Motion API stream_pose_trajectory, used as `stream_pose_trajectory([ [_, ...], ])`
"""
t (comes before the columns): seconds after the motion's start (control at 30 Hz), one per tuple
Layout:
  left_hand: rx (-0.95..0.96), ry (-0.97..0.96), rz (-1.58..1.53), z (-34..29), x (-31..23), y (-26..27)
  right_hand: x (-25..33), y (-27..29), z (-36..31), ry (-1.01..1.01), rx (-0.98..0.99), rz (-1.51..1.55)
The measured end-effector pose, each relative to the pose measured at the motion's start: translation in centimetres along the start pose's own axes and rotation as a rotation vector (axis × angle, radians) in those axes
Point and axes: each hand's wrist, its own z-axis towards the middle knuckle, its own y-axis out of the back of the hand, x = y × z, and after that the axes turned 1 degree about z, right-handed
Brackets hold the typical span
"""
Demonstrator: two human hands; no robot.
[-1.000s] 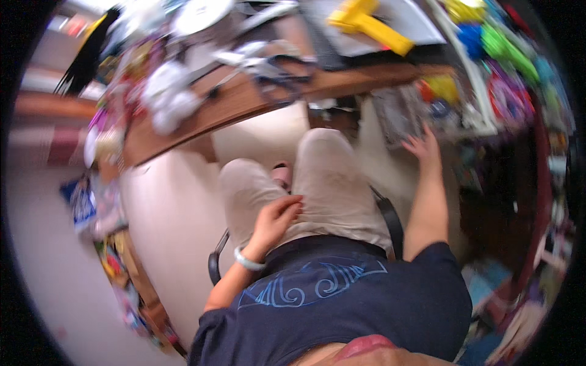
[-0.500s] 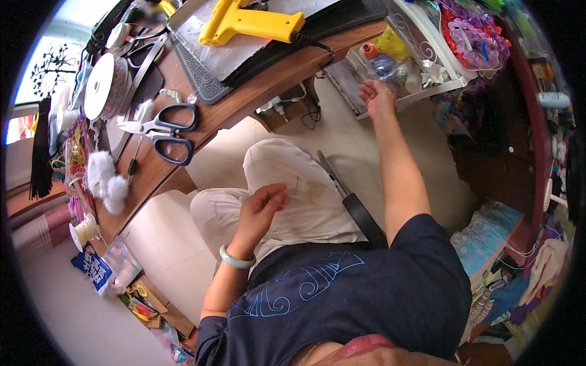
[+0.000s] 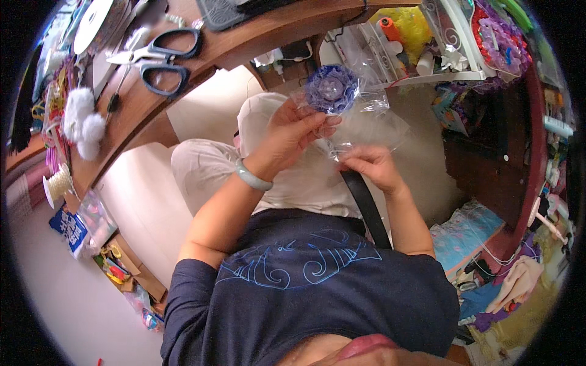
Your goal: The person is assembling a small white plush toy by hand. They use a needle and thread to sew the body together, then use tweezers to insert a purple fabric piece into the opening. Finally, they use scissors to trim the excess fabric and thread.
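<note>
In front of my lap I hold a clear plastic bag (image 3: 377, 129) with a ruffled blue rosette (image 3: 331, 90) inside, its centre pale and shiny. My left hand (image 3: 294, 133), below a pale bangle on the wrist, grips the bag just under the rosette, thumb on top. At the bag's near edge, my right hand (image 3: 373, 168) pinches the film between thumb and fingers. The crinkled plastic spreads out to the right beyond both hands.
A white drawer (image 3: 439, 78) stands pulled out at the upper right, holding an orange spool (image 3: 389, 27) and yellow material (image 3: 412, 30). On the wooden table (image 3: 210, 79) at the left lie scissors (image 3: 163, 60) and white pompoms (image 3: 84, 122). A black strap-like bar (image 3: 368, 210) is beside my leg.
My right hand has come back from the drawer to my lap, and the bagged blue rosette has come out with it. My left hand has moved up and taken hold of the bag.
</note>
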Motion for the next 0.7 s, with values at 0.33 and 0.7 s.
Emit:
stream_pose_trajectory([
  [0.33, 0.077, -0.269, 0.551, -7.4, -3.7, 2.3, 9.2, -0.3, 5.1, 0.342, 0.041, -0.103],
  [0.7, -0.218, -0.399, 0.944, -15.8, -5.8, 6.3, 4.8, -9.6, 9.5, 0.41, -0.095, -0.335],
])
